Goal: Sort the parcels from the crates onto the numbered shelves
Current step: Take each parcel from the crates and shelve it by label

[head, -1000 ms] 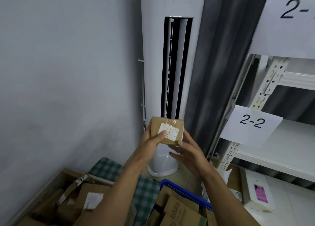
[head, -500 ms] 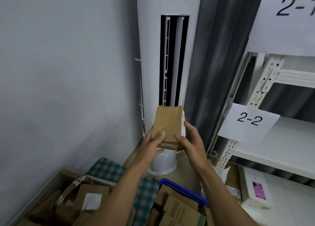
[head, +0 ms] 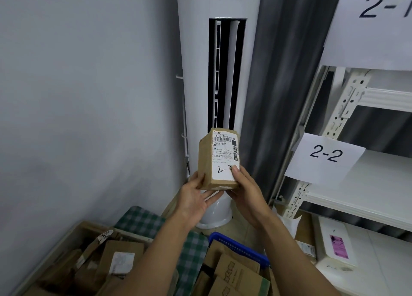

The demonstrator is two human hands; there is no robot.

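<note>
A small brown cardboard parcel [head: 219, 158] stands upright in front of me, its white shipping label facing me with a handwritten "2-" partly covered by my thumb. My left hand [head: 195, 197] cradles its lower left side and bottom. My right hand [head: 245, 189] grips its lower right corner with the thumb on the label. A white shelf rack [head: 365, 197] stands to the right with paper signs "2-2" [head: 325, 157] and "2-1" [head: 379, 23]. Below are a cardboard crate [head: 73, 264] and a blue crate [head: 231, 245], both holding parcels.
A tall white air conditioner [head: 218, 61] stands right behind the parcel, with a grey curtain [head: 287, 83] beside it and a bare wall to the left. A green checked cloth [head: 189, 251] lies between the crates. A white parcel with a pink label [head: 334, 246] lies under the rack.
I have turned the parcel in both hands: first a small taped face showed, then a plain brown side, and now the shipping label with the handwritten number faces me.
</note>
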